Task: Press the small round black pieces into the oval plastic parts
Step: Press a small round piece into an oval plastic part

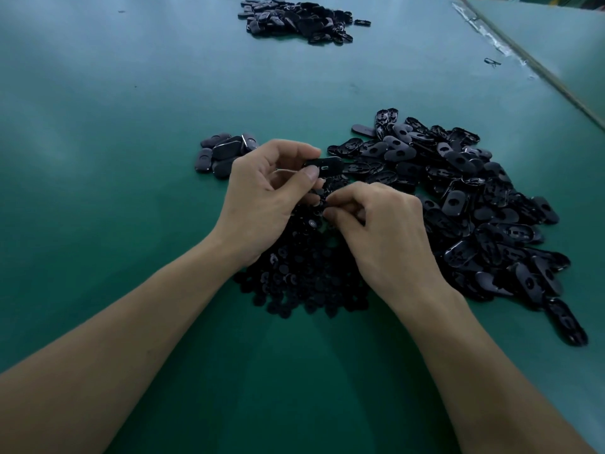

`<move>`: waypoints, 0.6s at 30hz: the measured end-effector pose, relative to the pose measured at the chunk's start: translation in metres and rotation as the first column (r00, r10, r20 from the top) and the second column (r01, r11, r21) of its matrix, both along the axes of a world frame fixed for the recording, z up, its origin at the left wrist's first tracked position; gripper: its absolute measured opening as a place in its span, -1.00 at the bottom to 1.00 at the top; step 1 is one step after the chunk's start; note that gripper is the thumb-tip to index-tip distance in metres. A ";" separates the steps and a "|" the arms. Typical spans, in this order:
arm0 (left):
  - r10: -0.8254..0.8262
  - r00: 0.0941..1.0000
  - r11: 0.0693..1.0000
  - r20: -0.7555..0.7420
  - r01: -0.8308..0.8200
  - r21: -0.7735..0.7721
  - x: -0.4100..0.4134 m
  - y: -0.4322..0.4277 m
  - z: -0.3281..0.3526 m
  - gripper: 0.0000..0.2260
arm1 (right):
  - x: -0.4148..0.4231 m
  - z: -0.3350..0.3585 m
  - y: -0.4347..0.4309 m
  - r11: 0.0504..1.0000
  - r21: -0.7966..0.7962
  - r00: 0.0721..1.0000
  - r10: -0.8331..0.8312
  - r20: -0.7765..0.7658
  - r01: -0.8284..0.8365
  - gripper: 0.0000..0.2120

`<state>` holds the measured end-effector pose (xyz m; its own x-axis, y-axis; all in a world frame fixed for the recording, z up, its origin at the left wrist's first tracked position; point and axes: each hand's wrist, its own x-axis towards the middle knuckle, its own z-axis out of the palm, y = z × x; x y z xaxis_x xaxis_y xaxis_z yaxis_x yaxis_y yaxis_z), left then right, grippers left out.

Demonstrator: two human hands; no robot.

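Observation:
My left hand (265, 191) holds one black oval plastic part (327, 164) between thumb and fingers, above the table. Just below it, my right hand (376, 224) has its fingers curled and pinches a small round black piece (322, 199) at its fingertips, over a heap of small round black pieces (301, 270). A big pile of loose oval parts (465, 204) spreads to the right of both hands. The heap of round pieces is partly hidden under my wrists.
A small group of oval parts (222, 154) lies just left of my left hand. Another pile of oval parts (301, 19) sits at the far side of the green table (114, 126). A table seam with tape (510, 47) runs along the right.

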<state>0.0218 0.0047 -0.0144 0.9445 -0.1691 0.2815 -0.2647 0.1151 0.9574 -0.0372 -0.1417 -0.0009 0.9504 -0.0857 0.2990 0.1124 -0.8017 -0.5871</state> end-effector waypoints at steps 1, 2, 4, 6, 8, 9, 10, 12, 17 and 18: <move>-0.004 1.000 1.000 0.002 0.004 0.001 0.000 0.000 0.000 -0.81 | 0.000 0.001 -0.001 1.000 0.025 1.000 -0.002 0.019 0.002 -0.86; -0.008 1.000 1.000 0.000 0.008 0.002 -0.001 0.000 0.000 -0.80 | 0.001 0.002 -0.001 0.999 0.046 0.999 -0.004 0.034 0.003 -0.86; -0.015 1.000 1.000 -0.008 0.015 0.002 -0.001 0.000 0.000 -0.80 | 0.001 0.003 -0.003 0.998 0.061 0.999 0.000 0.045 -0.002 -0.89; -0.015 1.000 1.000 -0.014 0.015 -0.004 -0.001 0.000 0.000 -0.80 | 0.002 0.003 -0.005 0.997 0.075 1.000 0.007 0.031 -0.009 -0.87; -0.018 1.000 1.000 -0.013 0.018 -0.002 -0.001 0.000 0.000 -0.80 | 0.002 0.002 -0.005 0.995 0.100 1.000 0.005 0.026 -0.008 -0.84; -0.020 1.000 1.000 -0.011 0.020 0.001 -0.001 0.000 0.000 -0.81 | 0.001 0.002 -0.005 0.994 0.111 0.999 0.004 0.043 -0.008 -0.85; -0.022 1.000 1.000 -0.012 0.022 0.003 -0.001 0.000 0.000 -0.81 | 0.002 0.003 -0.005 0.993 0.118 0.998 0.002 0.070 -0.011 -0.87; -0.025 1.000 1.000 -0.017 0.025 0.005 -0.001 0.000 0.000 -0.81 | 0.001 0.004 -0.004 0.994 0.112 0.993 -0.001 0.119 -0.013 -0.92; -0.021 1.000 1.000 -0.023 0.021 0.009 -0.001 0.001 -0.001 -0.81 | 0.001 0.005 -0.003 0.984 0.180 0.986 -0.018 0.167 -0.012 -0.88; -0.019 1.000 1.000 -0.022 0.019 0.013 -0.001 0.001 -0.001 -0.81 | 0.001 0.005 -0.003 0.980 0.199 0.983 -0.022 0.181 -0.015 -0.90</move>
<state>0.0208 0.0055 -0.0154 0.9470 -0.1904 0.2588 -0.2420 0.1070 0.9644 -0.0361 -0.1448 0.0042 0.8814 -0.1638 0.4431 0.2294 -0.6716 -0.7045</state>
